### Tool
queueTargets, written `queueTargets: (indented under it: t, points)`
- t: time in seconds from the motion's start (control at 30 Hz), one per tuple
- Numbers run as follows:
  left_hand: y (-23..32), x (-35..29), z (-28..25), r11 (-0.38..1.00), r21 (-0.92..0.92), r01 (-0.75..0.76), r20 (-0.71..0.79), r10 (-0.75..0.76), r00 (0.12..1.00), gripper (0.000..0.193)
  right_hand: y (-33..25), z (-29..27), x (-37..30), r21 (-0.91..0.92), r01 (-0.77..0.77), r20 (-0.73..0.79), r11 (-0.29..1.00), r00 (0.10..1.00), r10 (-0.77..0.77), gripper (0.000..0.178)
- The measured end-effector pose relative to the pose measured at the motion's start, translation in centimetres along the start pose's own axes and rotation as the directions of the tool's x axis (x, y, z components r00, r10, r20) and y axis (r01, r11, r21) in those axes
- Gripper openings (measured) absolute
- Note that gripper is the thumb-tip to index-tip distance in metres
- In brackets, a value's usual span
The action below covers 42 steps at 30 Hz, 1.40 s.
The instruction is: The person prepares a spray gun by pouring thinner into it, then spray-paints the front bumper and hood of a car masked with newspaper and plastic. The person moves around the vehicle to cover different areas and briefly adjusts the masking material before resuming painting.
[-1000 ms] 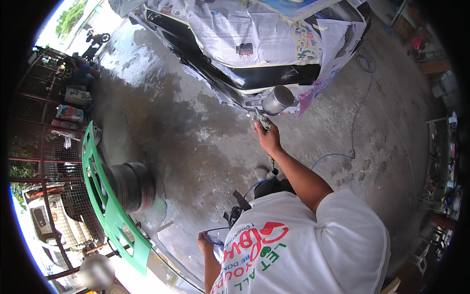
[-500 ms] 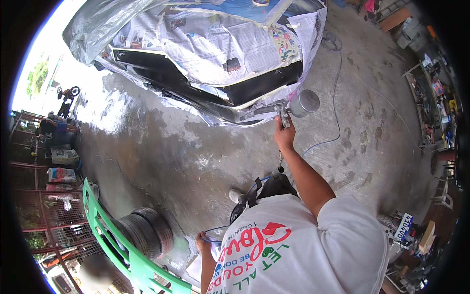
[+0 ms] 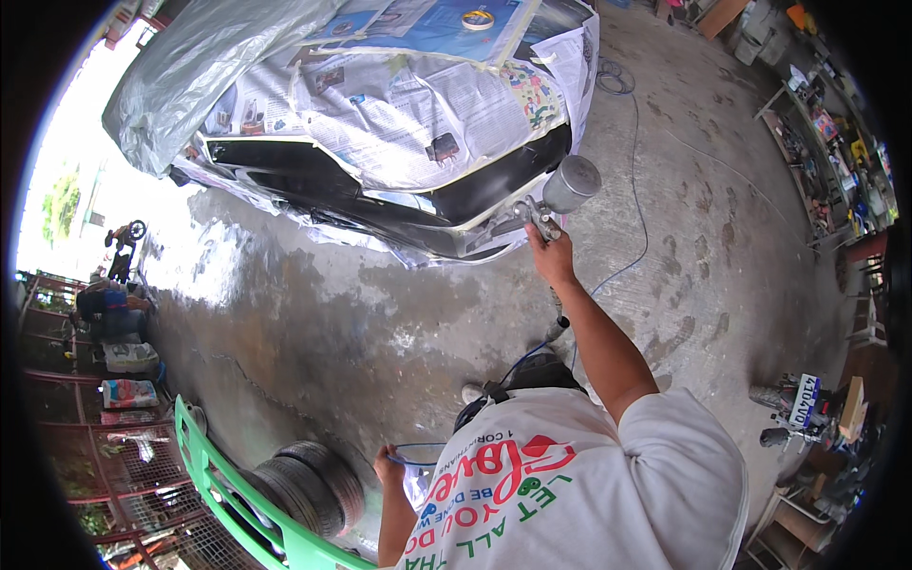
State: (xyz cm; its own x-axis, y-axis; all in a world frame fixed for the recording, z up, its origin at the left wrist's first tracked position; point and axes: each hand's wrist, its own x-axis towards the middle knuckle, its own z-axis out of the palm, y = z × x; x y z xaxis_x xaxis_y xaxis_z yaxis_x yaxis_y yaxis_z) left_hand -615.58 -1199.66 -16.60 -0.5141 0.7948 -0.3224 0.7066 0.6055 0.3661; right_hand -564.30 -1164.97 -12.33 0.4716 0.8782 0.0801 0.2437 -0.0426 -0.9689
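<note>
My right hand [image 3: 553,256] is closed around the handle of a metal spray gun [image 3: 538,220] with a round grey cup [image 3: 572,184]. The gun is beside the right end of a car's black bumper [image 3: 513,176]; a greyish haze hangs around its nozzle. Newspaper [image 3: 389,119] and tape cover the car around the black panels. Low at my left side, my left hand [image 3: 388,465] is closed on a loop of thin blue air hose [image 3: 418,445]. Part of the hose is hidden by my shirt.
A green bumper [image 3: 204,465] stands at the lower left next to stacked tyres [image 3: 309,484]. Blue hose [image 3: 638,228] trails over the concrete floor to a coil [image 3: 616,78]. Cluttered shelves [image 3: 807,161] line the right. A tape roll [image 3: 478,19] lies on the car.
The view has shifted, so the car sits lower in the picture. My right hand has moved the spray gun a little farther along the bumper's right end. My left hand keeps the hose.
</note>
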Motion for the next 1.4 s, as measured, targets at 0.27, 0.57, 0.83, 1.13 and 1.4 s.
queueTargets:
  t: [0.27, 0.57, 0.83, 1.13, 1.4]
  points:
    - [3.4, -2.7, 1.6, 0.995, 0.019, -0.099, -0.047, 0.099, 0.994, 0.029, -1.5, 0.1, -1.1, -0.022, 0.088, 0.153, 0.996, 0.985, -0.084, 0.036]
    - [4.9, -6.1, 4.1, 0.996, 0.072, -0.044, -0.023, 0.046, 0.999, 0.031, 0.3, -1.8, 3.9, 0.051, 0.026, 0.21, 0.998, 0.977, -0.036, 0.035]
    - [4.2, -9.8, 4.3, 0.997, 0.079, 0.01, -0.058, -0.005, 0.998, 0.032, -1.8, -2.8, 3.1, -0.003, 0.075, -0.031, 0.997, 0.997, -0.075, 0.044]
    - [5.8, -10.3, 5.3, 0.999, 0.039, 0.008, -0.027, -0.007, 1.0, 0.034, 1.2, -2.7, 0.8, 0.142, 0.096, 0.322, 0.985, 0.937, -0.137, 0.033]
    - [5.8, -10.8, 5.7, 0.998, 0.052, 0.022, 0.015, -0.023, 1.0, 0.033, 3.0, -3.9, 4.3, -0.056, -0.013, -0.136, 0.998, 0.991, 0.005, 0.049]
